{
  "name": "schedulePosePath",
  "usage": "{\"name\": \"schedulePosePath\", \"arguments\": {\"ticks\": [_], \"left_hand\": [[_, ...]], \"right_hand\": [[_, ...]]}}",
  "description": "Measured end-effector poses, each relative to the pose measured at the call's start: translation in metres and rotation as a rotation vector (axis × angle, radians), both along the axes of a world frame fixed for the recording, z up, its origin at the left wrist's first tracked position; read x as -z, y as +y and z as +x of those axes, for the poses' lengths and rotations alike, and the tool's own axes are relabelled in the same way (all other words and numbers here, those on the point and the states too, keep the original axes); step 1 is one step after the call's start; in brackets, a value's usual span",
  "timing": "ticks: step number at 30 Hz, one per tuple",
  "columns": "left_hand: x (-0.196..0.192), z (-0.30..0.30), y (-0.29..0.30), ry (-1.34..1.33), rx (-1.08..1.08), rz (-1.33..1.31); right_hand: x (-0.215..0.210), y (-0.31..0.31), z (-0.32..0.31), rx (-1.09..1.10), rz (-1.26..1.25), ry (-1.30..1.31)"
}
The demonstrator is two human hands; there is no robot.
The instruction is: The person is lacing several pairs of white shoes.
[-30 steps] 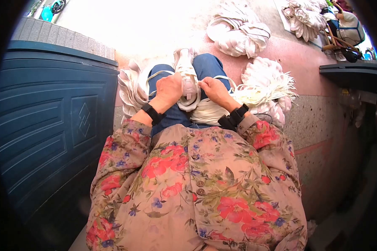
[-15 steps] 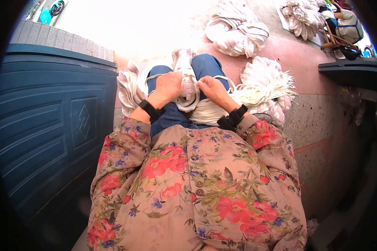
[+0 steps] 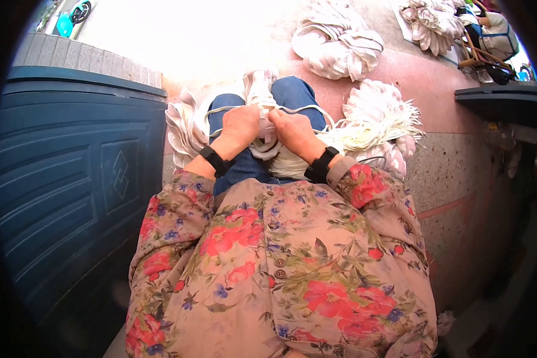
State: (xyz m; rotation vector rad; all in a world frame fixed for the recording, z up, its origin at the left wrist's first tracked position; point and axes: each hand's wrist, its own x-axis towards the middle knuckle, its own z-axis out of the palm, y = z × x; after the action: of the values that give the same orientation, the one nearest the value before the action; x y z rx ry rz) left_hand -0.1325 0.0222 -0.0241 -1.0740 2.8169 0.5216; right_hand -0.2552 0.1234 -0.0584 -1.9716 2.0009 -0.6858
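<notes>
A pale shoe upper [image 3: 258, 89] lies between my knees, its front part showing between my hands. My left hand [image 3: 241, 124] is closed at its left edge; what sits in the fingertips is hidden. My right hand [image 3: 295, 130] is pinched at the upper's right side, close to the left hand. A cream shoelace [image 3: 316, 109] runs from there over my right knee. A bunch of cream laces [image 3: 289, 164] lies on my lap under the right wrist and trails to the right.
Stacked pale shoe uppers [image 3: 182, 119] lean by my left knee. Another pile [image 3: 376, 104] lies right, with a large coil of uppers [image 3: 337, 45] beyond it. A dark blue panelled door [image 3: 71, 155] stands at the left, a dark ledge [image 3: 498, 104] at the right.
My right hand has moved left and in toward the shoe upper, and its fingers are now close beside the left hand. The left hand has hardly shifted.
</notes>
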Motion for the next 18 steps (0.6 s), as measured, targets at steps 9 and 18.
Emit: {"name": "schedulePosePath", "arguments": {"ticks": [9, 18], "left_hand": [[0.0015, 0.0033, 0.0012, -0.012, 0.009, -0.041], [0.0088, -0.0042, 0.0025, 0.072, -0.083, 0.002]], "right_hand": [[0.0013, 0.0015, -0.0089, 0.056, 0.050, -0.191], [0.0008, -0.0024, -0.0063, 0.130, 0.094, -0.302]]}}
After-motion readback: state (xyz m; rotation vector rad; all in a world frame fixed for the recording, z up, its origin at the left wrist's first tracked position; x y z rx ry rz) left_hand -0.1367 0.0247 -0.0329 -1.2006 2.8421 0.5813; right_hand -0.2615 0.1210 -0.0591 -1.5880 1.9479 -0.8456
